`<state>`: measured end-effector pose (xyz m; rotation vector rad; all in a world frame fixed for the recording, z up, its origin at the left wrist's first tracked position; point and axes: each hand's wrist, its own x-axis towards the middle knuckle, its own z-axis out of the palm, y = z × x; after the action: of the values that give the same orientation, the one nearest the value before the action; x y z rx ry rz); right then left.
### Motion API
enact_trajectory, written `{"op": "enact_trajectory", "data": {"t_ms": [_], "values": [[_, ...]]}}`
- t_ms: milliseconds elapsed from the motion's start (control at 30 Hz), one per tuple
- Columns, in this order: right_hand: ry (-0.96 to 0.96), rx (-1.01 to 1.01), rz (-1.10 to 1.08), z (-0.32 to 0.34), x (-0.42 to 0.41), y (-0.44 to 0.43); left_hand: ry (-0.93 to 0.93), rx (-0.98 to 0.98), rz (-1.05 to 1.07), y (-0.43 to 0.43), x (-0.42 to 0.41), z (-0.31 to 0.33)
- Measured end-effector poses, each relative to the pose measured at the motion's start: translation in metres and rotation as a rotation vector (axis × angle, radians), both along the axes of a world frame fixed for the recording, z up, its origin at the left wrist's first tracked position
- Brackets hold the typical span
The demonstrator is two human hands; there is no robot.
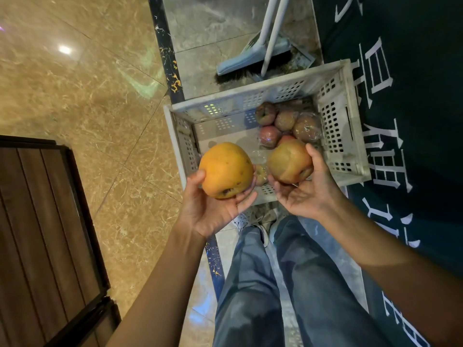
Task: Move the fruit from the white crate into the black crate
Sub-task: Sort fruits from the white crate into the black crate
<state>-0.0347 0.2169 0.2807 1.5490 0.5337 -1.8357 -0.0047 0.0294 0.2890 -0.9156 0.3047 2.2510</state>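
The white crate [335, 121] stands on the floor ahead of my feet. Several reddish-brown wrapped apples [285, 120] lie in its far right corner. My left hand [213, 209] cups a large orange fruit [226, 170] above the crate's near left side. My right hand [308, 194] holds a brownish-red apple [290, 161] above the crate's near right side. A small apple [260, 175] shows between the two held fruits. The black crate is not in view.
A broom and dustpan [253, 55] lean just beyond the white crate. A dark cloth with white characters [413, 121] runs along the right. A dark wooden panel [45, 234] lies at the lower left on the tan marble floor [87, 96]. My legs in jeans [275, 284] are below.
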Motion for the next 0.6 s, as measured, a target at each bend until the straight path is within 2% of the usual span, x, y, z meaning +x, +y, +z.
{"op": "enact_trajectory", "data": {"t_ms": [133,300,367,433,600], "values": [[0.004,0.011,0.007,0.004,0.0,-0.003,-0.014,-0.342,-0.081,-0.004,-0.006,0.002],[0.001,0.02,0.018,0.004,0.003,-0.009,0.326,-1.15,-0.379,0.0,-0.003,0.008],[-0.012,0.012,0.011,0.002,0.005,-0.011,0.464,-1.387,-0.442,0.0,0.002,0.006],[-0.017,0.004,0.024,0.001,0.008,-0.013,0.533,-1.543,-0.466,0.001,0.007,0.007],[-0.039,0.019,0.034,-0.002,0.015,-0.018,0.66,-1.693,-0.447,0.007,0.018,0.011]]}}
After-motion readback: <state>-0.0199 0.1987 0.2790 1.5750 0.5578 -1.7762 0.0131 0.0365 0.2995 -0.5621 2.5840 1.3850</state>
